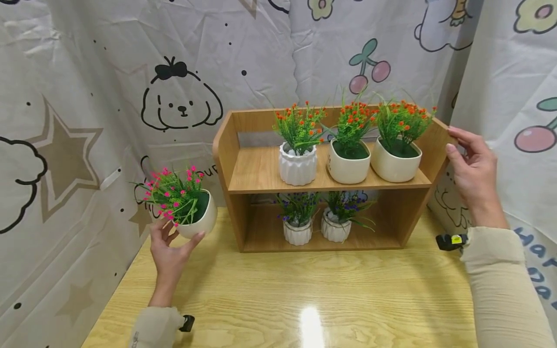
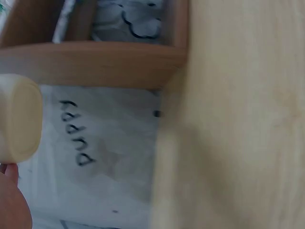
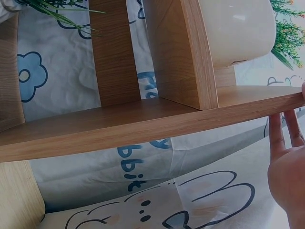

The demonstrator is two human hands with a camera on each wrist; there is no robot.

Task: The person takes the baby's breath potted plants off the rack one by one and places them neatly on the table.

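At the left, my left hand (image 1: 169, 253) holds a potted plant with pink flowers (image 1: 171, 193) above the table, thumb and fingers around its cream pot (image 1: 206, 217). The pot is tilted, its plant leaning left; its pale base (image 2: 27, 119) shows in the left wrist view. My right hand (image 1: 476, 174) grips the upper right side panel of a two-tier wooden shelf (image 1: 258, 166). In the right wrist view, two fingers (image 3: 276, 136) lie against the outer face of that side panel (image 3: 143, 131). The pink plant is apart from the shelf, left of it.
On the upper tier stand an orange-flowered plant in a fluted white pot (image 1: 298, 166) and two in smooth cream pots (image 1: 349, 166). Two purple-flowered plants in small white pots (image 1: 298, 234) stand below. The shelf rests on a wooden table (image 1: 261, 295), with printed curtains (image 1: 261, 58) around it.
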